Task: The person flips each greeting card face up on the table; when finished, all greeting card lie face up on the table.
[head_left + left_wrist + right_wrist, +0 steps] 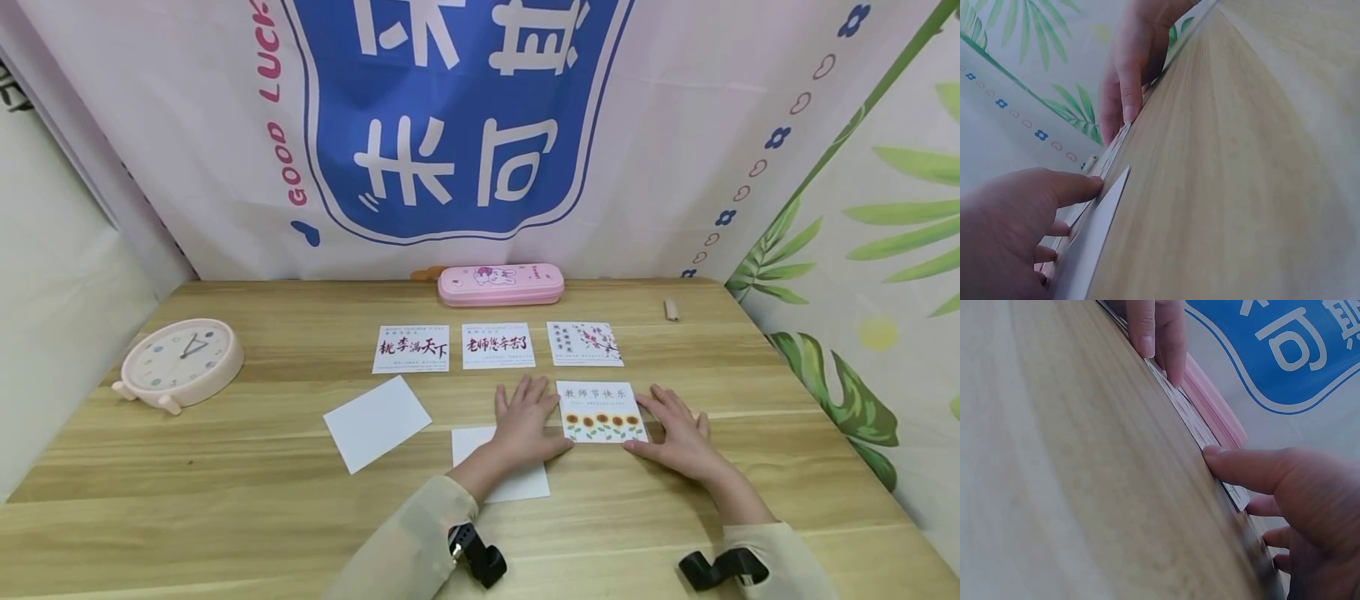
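A square card point(602, 412) printed with sunflowers and a line of characters lies flat on the wooden table. My left hand point(520, 427) rests at its left side, fingers spread, with the thumb at the lower left corner. On the opposite side my right hand point(681, 439) touches the card's right edge, thumb by the lower right corner. The right wrist view shows the same card point(1192, 419) edge-on between both hands. Beneath my left hand and wrist is a white blank card point(525, 485), partly hidden.
Another blank card point(377, 423) lies askew to the left. Behind stand in a row two red-lettered cards point(411, 350) point(499, 346) and a blossom card point(585, 343). A pink pencil case point(501, 285), a round clock point(180, 362) and a small beige object point(671, 310) sit farther out.
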`<state>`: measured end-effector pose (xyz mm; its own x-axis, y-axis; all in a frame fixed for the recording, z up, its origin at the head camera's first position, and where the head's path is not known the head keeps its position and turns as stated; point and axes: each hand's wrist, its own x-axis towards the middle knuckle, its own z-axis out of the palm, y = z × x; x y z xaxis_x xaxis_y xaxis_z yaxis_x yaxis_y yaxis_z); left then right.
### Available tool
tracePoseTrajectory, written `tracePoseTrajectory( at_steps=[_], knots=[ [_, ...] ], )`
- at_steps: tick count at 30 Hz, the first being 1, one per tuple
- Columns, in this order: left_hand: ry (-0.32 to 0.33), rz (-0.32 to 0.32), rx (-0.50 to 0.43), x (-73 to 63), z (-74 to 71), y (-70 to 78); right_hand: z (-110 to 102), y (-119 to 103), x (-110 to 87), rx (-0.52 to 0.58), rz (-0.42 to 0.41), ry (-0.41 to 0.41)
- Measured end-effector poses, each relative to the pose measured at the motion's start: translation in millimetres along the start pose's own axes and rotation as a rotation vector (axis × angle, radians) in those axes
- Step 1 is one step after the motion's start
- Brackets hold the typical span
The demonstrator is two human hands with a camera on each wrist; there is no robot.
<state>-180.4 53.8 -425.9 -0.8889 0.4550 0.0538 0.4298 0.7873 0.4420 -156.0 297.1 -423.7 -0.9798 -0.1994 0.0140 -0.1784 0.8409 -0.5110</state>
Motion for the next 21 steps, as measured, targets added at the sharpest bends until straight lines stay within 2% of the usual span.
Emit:
tracePoseTrajectory(
  at_steps=[21],
  knots=[
    [0.03,0.029,0.005,-0.7,2.6,-3.4,-0.4,0.4,-0.1,0.008,-0.005,-0.008]
  ],
)
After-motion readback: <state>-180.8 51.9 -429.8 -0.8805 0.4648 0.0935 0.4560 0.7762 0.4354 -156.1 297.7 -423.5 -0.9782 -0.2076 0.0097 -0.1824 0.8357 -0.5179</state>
